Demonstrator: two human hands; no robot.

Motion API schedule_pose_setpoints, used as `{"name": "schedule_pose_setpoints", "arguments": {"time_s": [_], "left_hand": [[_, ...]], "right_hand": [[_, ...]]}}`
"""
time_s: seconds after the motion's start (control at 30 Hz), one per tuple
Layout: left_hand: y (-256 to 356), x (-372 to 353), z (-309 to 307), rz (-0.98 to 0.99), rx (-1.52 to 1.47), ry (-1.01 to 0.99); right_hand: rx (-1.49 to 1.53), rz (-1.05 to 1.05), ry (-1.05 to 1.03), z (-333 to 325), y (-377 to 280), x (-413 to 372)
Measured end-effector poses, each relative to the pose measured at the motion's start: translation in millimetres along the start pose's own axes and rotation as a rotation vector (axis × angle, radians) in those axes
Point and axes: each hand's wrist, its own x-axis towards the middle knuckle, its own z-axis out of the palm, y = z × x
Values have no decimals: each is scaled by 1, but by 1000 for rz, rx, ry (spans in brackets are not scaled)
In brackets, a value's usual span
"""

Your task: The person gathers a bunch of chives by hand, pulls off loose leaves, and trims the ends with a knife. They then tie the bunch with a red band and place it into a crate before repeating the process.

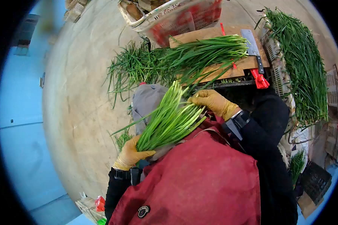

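A loose bunch of green garlic chives (165,123) lies slanted across my lap, pale stem ends pointing up and to the right. My left hand (131,155), in a yellow glove, is closed around its leafy lower end. At the pale ends, my right hand (216,104), also gloved, pinches thumb and fingers together on chive stalks; how many is hidden. Beyond my hands, a larger pile of chives (210,50) rests on a wooden board (210,75). A cleaver (251,43) with a black handle lies at the board's right side.
Cut or loose greens (135,63) are scattered on the floor left of the board. A crate (276,71) heaped with chives stands on the right. A red-and-white basket (176,22) is at the back. Red plastic ties (260,78) hang near the cleaver. A blue wall (26,150) runs along the left.
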Motion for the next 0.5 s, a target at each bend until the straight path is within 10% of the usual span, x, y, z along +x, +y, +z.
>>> {"name": "schedule_pose_setpoints", "arguments": {"time_s": [0.5], "left_hand": [[-12, 0, 1, 33, 49, 26]], "right_hand": [[-283, 11, -201, -14, 1, -12]]}}
